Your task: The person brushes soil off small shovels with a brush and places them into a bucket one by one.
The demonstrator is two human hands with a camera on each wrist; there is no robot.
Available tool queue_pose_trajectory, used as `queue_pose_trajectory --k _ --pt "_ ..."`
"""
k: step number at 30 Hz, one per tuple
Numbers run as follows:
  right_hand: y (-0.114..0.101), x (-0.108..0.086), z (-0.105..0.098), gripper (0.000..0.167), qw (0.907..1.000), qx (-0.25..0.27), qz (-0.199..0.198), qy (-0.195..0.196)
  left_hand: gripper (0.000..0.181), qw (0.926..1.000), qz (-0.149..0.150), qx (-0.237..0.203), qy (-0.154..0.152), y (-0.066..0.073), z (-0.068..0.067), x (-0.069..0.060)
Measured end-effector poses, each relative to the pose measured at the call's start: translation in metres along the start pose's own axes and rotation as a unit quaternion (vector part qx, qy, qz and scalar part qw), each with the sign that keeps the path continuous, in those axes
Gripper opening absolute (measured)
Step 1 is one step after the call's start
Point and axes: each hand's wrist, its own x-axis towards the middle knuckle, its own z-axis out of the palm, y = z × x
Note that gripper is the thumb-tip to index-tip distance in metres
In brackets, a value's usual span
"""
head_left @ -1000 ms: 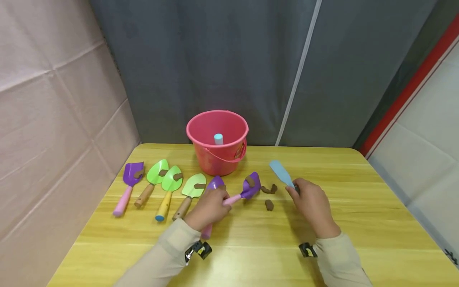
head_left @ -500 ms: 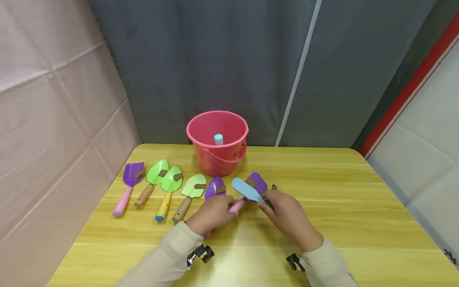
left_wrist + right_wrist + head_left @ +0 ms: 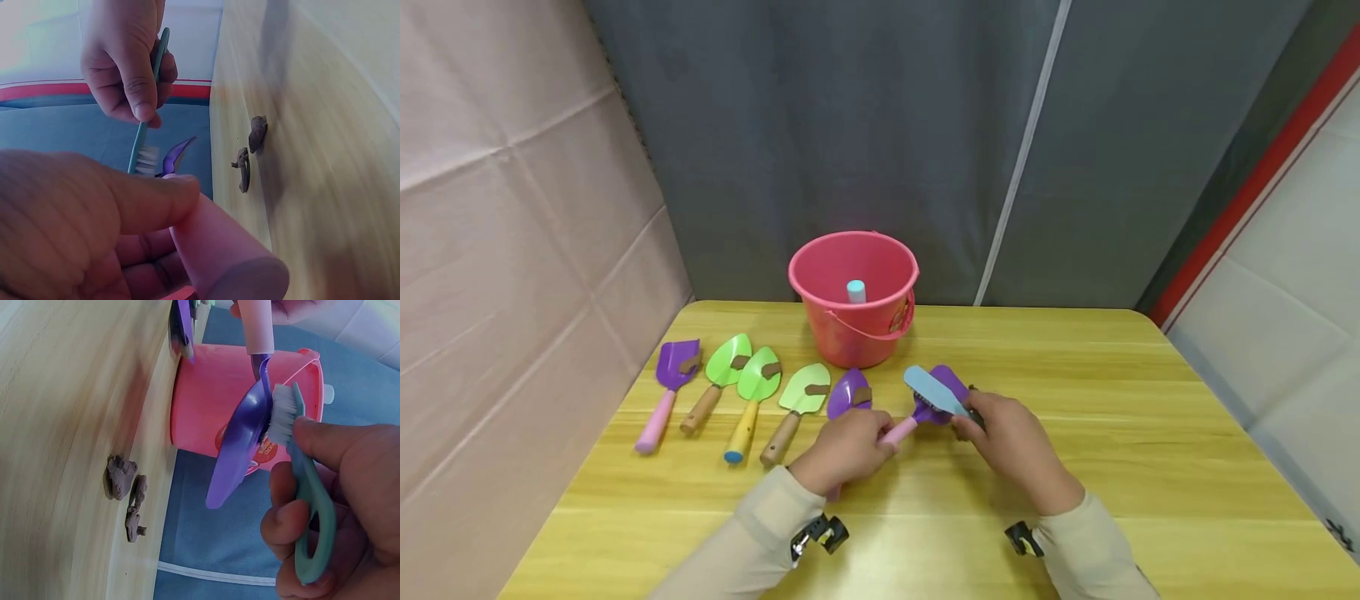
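Note:
My left hand (image 3: 846, 454) grips the pink handle of a purple toy shovel (image 3: 953, 379) and holds its blade above the table. With my right hand (image 3: 1022, 450) I hold a blue-green brush (image 3: 932, 388), my thumb and fingers curled around its handle. The brush lies over the shovel's blade in the head view and hides part of it. In the right wrist view, white bristles (image 3: 282, 412) touch the blade near the handle. Two brown clay-like lumps (image 3: 120, 476) lie on the table, mostly hidden behind my right hand in the head view.
A pink bucket (image 3: 850, 333) stands at the back with a light-blue cylinder end (image 3: 856, 292) inside. Left of my hands several toy shovels lie in a row, among them a green one (image 3: 760, 371) and a purple one (image 3: 676, 367), with brown pieces on their blades.
My right hand has brought the brush left onto the purple shovel's blade, then shifted it slightly right. My left hand has moved slightly right and keeps its grip on the shovel.

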Motion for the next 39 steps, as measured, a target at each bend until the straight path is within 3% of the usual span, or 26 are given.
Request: queue_pose_trajectory --k 10,17,22,26,31,34,39 --pt "0.014 -0.001 -0.001 0.018 0.9985 -0.025 0.042 0.024 0.008 1.0000 0.002 -0.008 -0.001 -0.007 0.006 -0.001" --pt "0.022 0.000 -0.003 0.016 0.9976 -0.021 0.065 0.014 0.004 0.9999 0.004 -0.013 -0.003 -0.008 0.007 -0.001" --pt "0.023 -0.001 -0.008 0.016 0.9945 -0.039 0.085 0.048 0.007 0.9999 0.001 -0.016 0.005 -0.009 0.006 -0.001" --pt "0.014 -0.002 -0.008 0.014 0.9956 -0.023 0.055 0.073 0.008 0.9997 0.001 -0.021 0.010 -0.008 0.004 -0.001" --pt "0.001 -0.002 -0.005 0.012 0.9991 0.002 -0.021 0.036 0.009 0.9997 0.002 -0.024 0.007 -0.007 0.003 -0.001" --pt "0.000 -0.002 -0.003 0.014 0.9996 -0.004 -0.021 0.018 0.009 0.9997 0.003 -0.021 0.007 -0.007 0.003 -0.001" --pt "0.006 -0.002 -0.005 0.015 0.9996 -0.020 0.007 0.021 0.010 0.9998 0.010 -0.016 0.010 -0.007 0.003 -0.001"
